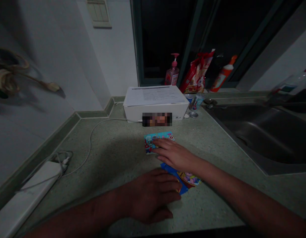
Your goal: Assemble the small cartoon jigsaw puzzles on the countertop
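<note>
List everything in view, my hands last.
Counter: 1, greyish green, centre
Window: 1, dark, back
Sink: 1, grey, right
Box: 1, white, back
Paper: 1, white, on box
Pixelated patch: 1, dark, box front
Can: at least 1, blue, near box
Discs: 2, pale, near can
Pump bottle: 1, pink, window
Bag: 1, red, window
Slim bottle: 1, orange, window
Clear bottle: 1, reddish cap, behind sink
Switch: 1, cream, upper left
Cord: 1, beige, far left
Power strip: 1, white, lower left
Cable: at least 1, white, left
Printed card: 1, light blue, centre
Printed piece: 1, blue, front
Left hand: 1, over printed piece
Right hand: 1, on printed card
</note>
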`<state>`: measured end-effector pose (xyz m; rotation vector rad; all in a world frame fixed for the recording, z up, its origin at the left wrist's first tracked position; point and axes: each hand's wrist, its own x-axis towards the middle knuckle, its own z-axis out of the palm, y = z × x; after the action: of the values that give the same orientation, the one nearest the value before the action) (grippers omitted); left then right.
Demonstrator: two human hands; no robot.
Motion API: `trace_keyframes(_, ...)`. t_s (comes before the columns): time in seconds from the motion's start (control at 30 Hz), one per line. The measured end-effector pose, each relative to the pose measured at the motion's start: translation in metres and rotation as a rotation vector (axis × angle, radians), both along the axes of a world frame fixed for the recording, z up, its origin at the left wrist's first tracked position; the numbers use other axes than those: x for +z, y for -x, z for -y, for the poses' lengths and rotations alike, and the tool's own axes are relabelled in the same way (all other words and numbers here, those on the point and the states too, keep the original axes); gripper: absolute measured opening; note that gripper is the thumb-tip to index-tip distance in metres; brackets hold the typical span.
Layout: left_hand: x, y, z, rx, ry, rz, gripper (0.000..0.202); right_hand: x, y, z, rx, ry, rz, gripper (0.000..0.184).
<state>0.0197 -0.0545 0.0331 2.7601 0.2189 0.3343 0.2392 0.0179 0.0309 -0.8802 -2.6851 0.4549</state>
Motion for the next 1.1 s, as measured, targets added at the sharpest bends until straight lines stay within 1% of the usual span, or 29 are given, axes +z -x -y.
trace_keyframes(0.07,0.000,-0.001,0.000,-0.047,0.004,-0.015,0.049,0.000,0.007,-0.001,0.059,-0.019,0.013,0.041)
trace_keyframes(0.17,-0.004,-0.002,-0.002,-0.054,0.013,-0.018,0.055,-0.001,0.014,-0.001,0.113,-0.034,0.035,0.042)
trace_keyframes(0.3,-0.010,-0.002,-0.004,-0.031,0.061,-0.026,0.056,-0.004,0.018,0.003,0.086,-0.018,0.070,0.042)
trace_keyframes(0.4,-0.012,-0.001,-0.005,-0.043,0.086,-0.028,0.055,-0.004,0.014,0.005,0.042,0.014,0.048,0.041)
trace_keyframes(0.53,-0.011,0.002,-0.006,-0.018,0.101,-0.032,0.053,-0.001,-0.003,0.003,-0.026,0.016,0.053,0.036)
trace_keyframes(0.7,-0.013,0.004,-0.007,0.017,0.075,0.002,0.053,0.001,-0.037,-0.009,-0.143,-0.010,0.124,0.029)
trace_keyframes(0.77,-0.015,0.004,-0.008,0.015,0.071,0.007,0.055,0.004,-0.048,-0.016,-0.199,0.012,0.147,0.028)
trace_keyframes(0.93,-0.017,0.007,-0.009,0.016,0.071,0.000,0.055,0.016,-0.070,-0.028,-0.258,0.056,0.179,0.022)
trace_keyframes(1.0,-0.018,0.008,-0.008,0.020,0.076,0.006,0.056,0.018,-0.078,-0.032,-0.304,0.053,0.194,0.022)
trace_keyframes(1.1,-0.020,0.009,-0.009,0.027,0.079,0.009,0.057,0.015,-0.091,-0.040,-0.369,0.035,0.228,0.025)
